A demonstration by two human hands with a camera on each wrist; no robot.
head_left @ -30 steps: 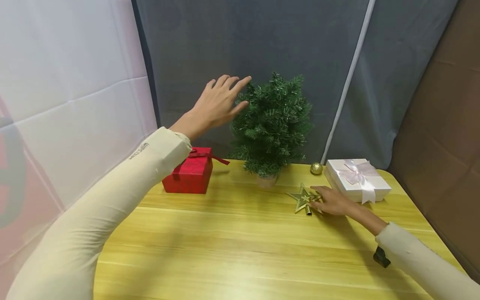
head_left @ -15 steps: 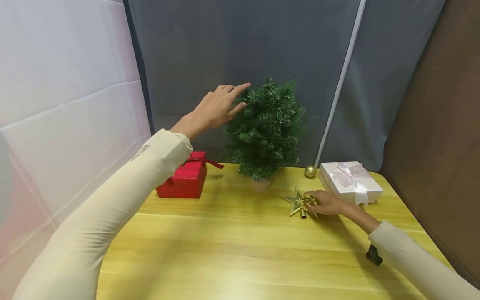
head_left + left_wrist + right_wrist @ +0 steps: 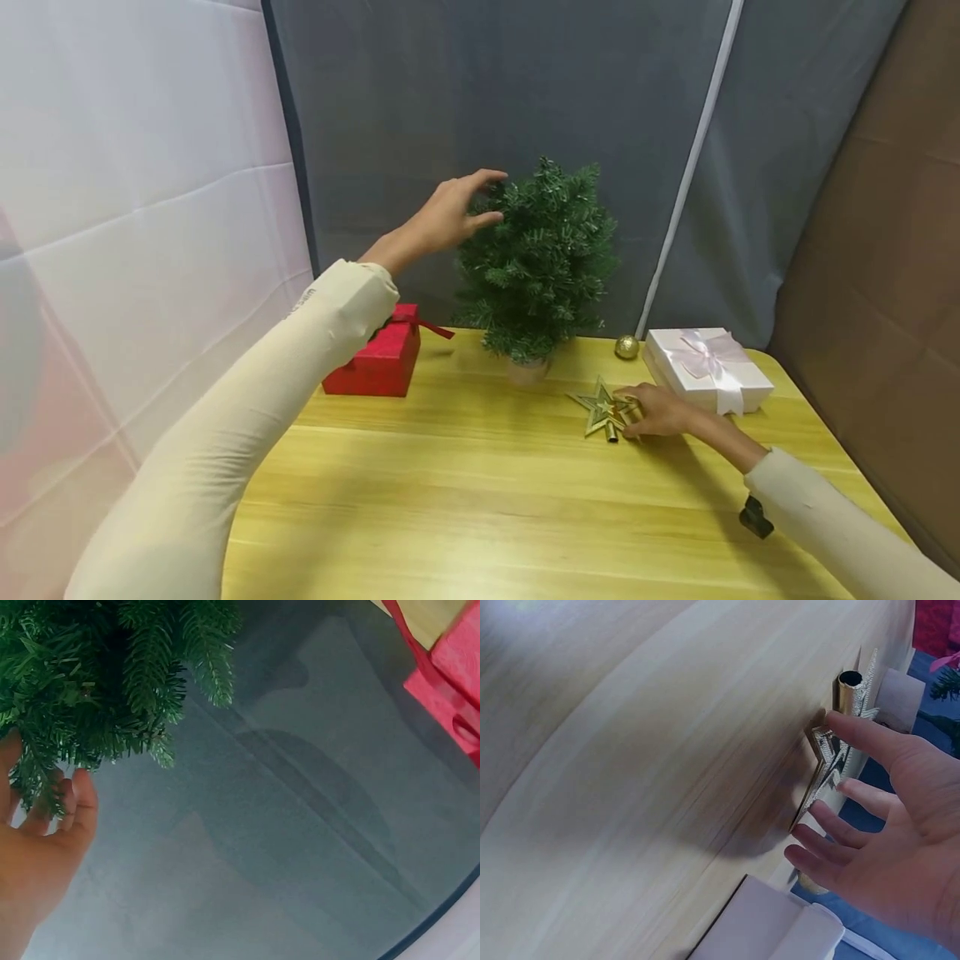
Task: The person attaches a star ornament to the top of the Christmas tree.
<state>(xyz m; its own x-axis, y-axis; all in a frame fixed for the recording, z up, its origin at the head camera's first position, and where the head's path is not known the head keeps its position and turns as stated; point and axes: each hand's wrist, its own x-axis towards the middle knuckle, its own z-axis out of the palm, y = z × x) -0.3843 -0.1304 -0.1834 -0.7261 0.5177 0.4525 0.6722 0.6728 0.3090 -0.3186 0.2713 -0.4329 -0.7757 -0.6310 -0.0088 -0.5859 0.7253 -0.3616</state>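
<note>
In the head view a small green artificial Christmas tree (image 3: 543, 258) stands in a pale pot at the table's back. My left hand (image 3: 450, 208) is at its upper left side, thumb and fingers bent and spread apart about a branch tip (image 3: 37, 776). A gap shows between thumb and index finger. A gold star tree topper (image 3: 600, 408) with a short tube lies on the table right of the pot. My right hand (image 3: 656, 410) is at the star's right points, its fingers (image 3: 840, 825) spread and fairly straight, the thumb close by the tube.
Left of the tree is a red gift box (image 3: 375, 362) with a ribbon, partly behind my left sleeve. A white gift box (image 3: 705, 371) with a pink bow and a gold ball (image 3: 627, 347) are at the back right. Grey cloth (image 3: 375, 108) hangs behind the wooden table (image 3: 420, 483).
The left hand's spread fingers have bent inward and come lower at the tree's side. My right hand stays at the star, which has hardly moved. The head view has shifted slightly.
</note>
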